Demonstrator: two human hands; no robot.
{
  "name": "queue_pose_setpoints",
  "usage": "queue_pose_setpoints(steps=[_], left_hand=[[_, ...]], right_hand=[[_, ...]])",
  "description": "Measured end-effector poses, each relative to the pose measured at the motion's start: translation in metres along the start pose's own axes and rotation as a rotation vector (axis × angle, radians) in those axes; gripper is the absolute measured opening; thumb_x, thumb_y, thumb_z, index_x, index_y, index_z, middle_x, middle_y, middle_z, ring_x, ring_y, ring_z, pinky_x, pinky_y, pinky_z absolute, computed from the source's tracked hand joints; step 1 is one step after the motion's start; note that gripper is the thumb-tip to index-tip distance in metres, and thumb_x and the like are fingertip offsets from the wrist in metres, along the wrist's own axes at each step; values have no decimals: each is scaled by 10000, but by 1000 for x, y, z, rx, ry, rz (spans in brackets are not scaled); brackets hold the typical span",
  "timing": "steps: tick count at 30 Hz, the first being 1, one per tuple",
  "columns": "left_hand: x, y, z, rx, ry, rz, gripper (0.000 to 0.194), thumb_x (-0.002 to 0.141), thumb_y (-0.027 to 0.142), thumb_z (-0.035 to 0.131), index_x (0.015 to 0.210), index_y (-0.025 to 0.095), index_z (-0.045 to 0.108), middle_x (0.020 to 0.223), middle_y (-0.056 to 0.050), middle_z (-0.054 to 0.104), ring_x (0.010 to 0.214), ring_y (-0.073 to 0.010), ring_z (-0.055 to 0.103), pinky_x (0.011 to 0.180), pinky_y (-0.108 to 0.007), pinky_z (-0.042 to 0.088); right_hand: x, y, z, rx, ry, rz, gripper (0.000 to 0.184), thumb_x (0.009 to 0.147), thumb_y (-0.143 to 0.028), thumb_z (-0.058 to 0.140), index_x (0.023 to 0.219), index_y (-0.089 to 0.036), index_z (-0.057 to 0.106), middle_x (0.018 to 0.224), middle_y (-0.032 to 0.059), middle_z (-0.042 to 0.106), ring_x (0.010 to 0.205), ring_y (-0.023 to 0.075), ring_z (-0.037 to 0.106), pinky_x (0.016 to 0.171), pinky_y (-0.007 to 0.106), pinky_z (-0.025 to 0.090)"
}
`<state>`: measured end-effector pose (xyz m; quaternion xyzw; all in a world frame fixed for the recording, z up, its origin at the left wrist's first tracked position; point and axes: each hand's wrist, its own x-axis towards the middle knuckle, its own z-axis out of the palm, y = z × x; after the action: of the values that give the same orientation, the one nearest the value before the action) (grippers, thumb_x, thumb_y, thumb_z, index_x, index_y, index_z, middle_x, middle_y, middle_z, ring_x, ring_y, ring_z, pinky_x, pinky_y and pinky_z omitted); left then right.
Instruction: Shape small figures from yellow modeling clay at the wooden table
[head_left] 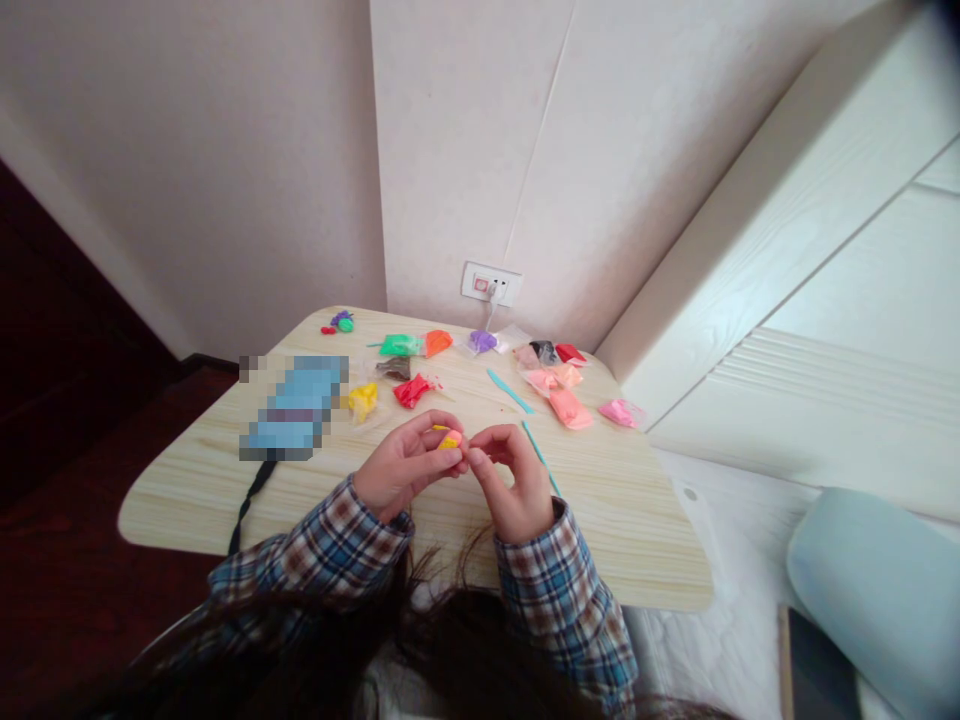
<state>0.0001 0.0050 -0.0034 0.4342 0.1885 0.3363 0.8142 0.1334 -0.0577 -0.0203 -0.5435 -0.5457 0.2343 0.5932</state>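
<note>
While our left hand (401, 468) pinches a yellow-and-pink clay lump (450, 441) over the table (622, 540), our right hand (521, 490) closes thumb to forefinger at its right, apparently shaping, further pressing needing light touch.

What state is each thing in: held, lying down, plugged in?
Left hand: curled, holding the yellow-and-pink piece.
Yellow-and-pink piece: held in the left hand.
Right hand: fingertips together beside the piece; grip unclear.
Plug: in the wall socket.
Blue knife-shaped tool: lying on the table.
Teal stick: lying beside the right hand.
Green packet: lying; sealed or open, can't tell.
</note>
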Motion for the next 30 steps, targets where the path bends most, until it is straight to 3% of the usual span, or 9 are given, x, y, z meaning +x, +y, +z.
queue_pose_setpoints(steps=[5,13,19,25,30], left_hand=[[1,1,0,-46,46,-1,317,613,163,779,852,132,573,659,27,598,584,-52,555,564,-147,442],[2,2,-1,-57,94,4,334,588,156,786,790,136,520,651,26,602,459,-1,434,430,-112,298],[2,2,0,29,137,13,373,576,180,795,808,137,507,649,4,646,487,-26,471,453,-134,322],[1,5,3,30,189,67,445,518,167,817,814,140,486,638,6,666,508,-38,489,492,-151,354],[0,7,6,45,201,79,457,514,177,818,820,140,480,637,13,664,502,-36,481,503,-160,354]], right_hand=[[0,4,0,315,54,40,273,888,-401,453,1070,-218,541,980,74,707,844,155,668,696,292,502],[2,14,-8,578,-21,181,248,816,-338,586,1039,-236,623,957,47,738,866,149,679,681,251,496],[2,8,-10,527,-69,118,243,820,-315,596,1055,-269,633,983,34,733,909,145,668,712,249,503],[3,6,-12,488,-126,55,218,826,-309,563,1009,-287,680,1226,36,622,1131,198,566,769,283,525],[2,1,-11,374,-118,-32,209,832,-295,553,986,-297,693,1214,39,615,1147,211,540,820,334,519]])
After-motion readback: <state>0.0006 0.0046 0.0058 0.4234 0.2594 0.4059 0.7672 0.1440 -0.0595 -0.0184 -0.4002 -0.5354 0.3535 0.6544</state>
